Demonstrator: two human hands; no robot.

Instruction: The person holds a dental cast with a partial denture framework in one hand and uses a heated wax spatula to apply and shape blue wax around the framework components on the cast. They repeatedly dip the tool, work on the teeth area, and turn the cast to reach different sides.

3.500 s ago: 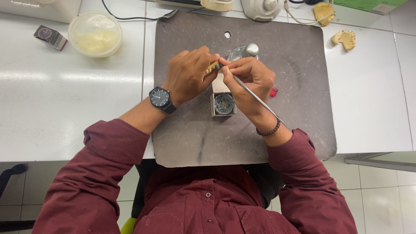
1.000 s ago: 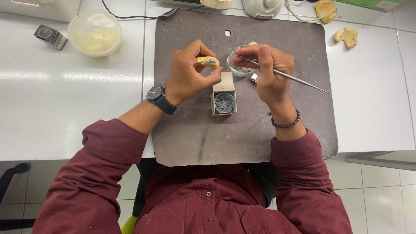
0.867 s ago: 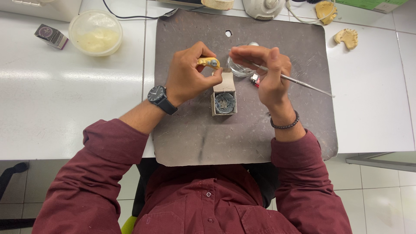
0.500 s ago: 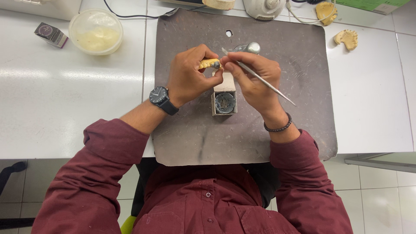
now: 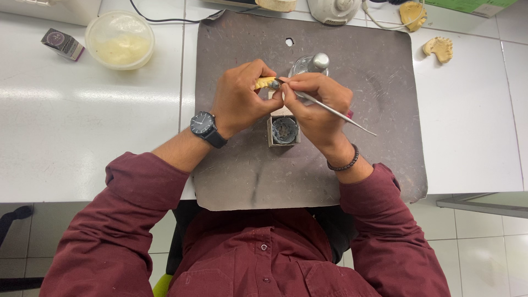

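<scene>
The fingers of the left hand [image 5: 237,99] are closed around one small yellow piece [image 5: 265,83], held just above the grey mat [image 5: 385,110]. The fingers of the right hand [image 5: 318,104] are pinched on one thin metal tool [image 5: 335,111], like a pen, and its tip touches the yellow piece. One second before, the right hand was further to the right, over the glass dish [image 5: 300,65], with the tool pointing away to the right; now it has come back to the left hand, and the tip is again on the piece. The left hand has hardly moved.

On the mat, directly under the two hands, stands one small square box [image 5: 284,130] with a dark round inside. Behind the hands, also on the mat, is the one glass dish with one metal knob [image 5: 319,60] beside it. Left of the mat, on the white table [image 5: 82,121], I count one round plastic tub [image 5: 119,40] and one small dark box [image 5: 62,43]. Right of the mat lie two yellow plaster casts [image 5: 439,48].
</scene>
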